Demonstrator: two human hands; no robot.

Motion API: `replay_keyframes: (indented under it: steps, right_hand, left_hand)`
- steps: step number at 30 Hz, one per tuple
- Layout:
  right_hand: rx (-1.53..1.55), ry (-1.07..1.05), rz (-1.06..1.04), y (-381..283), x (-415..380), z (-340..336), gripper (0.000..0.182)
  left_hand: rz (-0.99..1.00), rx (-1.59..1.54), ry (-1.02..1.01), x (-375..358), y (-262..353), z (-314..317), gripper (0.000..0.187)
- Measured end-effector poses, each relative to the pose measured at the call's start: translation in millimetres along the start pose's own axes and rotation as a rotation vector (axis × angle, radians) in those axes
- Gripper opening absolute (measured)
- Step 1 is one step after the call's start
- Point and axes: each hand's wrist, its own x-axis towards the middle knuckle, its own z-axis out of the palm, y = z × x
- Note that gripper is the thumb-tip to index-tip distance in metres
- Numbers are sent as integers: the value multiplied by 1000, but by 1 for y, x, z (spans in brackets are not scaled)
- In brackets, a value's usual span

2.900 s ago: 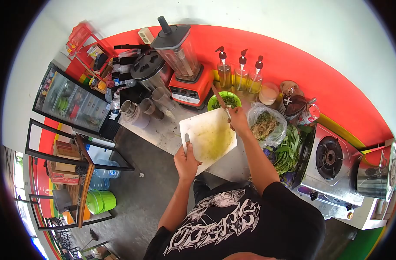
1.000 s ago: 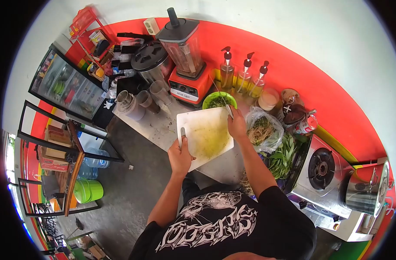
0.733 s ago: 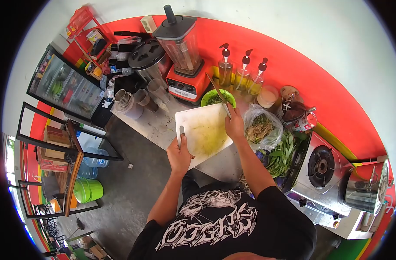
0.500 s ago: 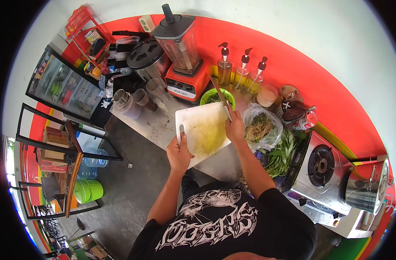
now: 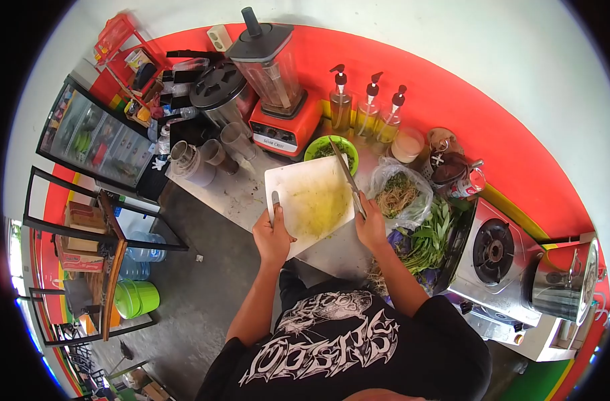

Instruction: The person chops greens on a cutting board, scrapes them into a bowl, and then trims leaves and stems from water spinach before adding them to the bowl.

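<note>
My left hand (image 5: 272, 234) grips the near left edge of a white cutting board (image 5: 288, 194), by its handle slot. The board's surface carries a wet yellow-green stain, and its far edge is beside a green bowl (image 5: 355, 159) of chopped greens. In my right hand (image 5: 370, 226) is a knife (image 5: 345, 168), its blade slanting up and left along the board's right edge, with the tip over the bowl. Right of that hand lie a plastic bag of rooted greens (image 5: 396, 195) and a bunch of leafy greens (image 5: 433, 234).
A red blender (image 5: 278, 127) stands behind the bowl, with pump bottles (image 5: 368, 110) to its right. Plastic cups (image 5: 218, 155) are at the counter's left. A gas stove (image 5: 493, 250) and a large metal pot (image 5: 564, 281) occupy the right.
My right hand and the knife have come slightly nearer my body, and the blade tip has dropped toward the bowl. The board stays in my left hand; the view has shifted a little.
</note>
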Motion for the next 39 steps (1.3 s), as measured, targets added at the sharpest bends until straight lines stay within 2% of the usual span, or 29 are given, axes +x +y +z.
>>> replay_keyframes:
  steps: [3,6,8,14,16,19,24,26,28,34,37,39]
  right_hand:
    - [23,-3,-21,4,-19,-14,62]
    - [30,-42,68,5,-35,-30,58]
    - [63,78,-7,15,-41,-38,50]
    - [75,134,-50,-19,-26,-70,37]
    - [96,71,-28,-41,-14,-82,35]
    - [76,-55,-120,-60,5,-90,35]
    - [98,-137,-103,-26,35,-77,34]
    - [-121,-56,-142,-9,42,-75,32]
    - [-170,-88,-96,-20,43,-80,33]
    - [51,-108,-55,-38,23,-66,34]
    - [86,-100,101,-53,6,-59,32]
    - [107,-117,104,-48,-4,-55,32]
  left_hand:
    - [0,-12,10,0,-3,-1,28]
    - [3,-34,16,0,-7,-2,28]
    - [8,-54,21,0,-8,-5,28]
    - [-18,-5,23,-5,5,-21,27]
    - [22,38,26,-7,12,-29,27]
    - [58,82,28,-8,14,-40,27]
    - [80,133,49,-8,14,-50,27]
    - [73,134,64,-9,15,-53,27]
    - [77,119,73,-10,15,-57,28]
    - [-43,-16,91,-13,0,-69,26]
    - [-86,-44,87,-14,-12,-75,26]
    - [-129,-32,81,-12,-20,-81,27]
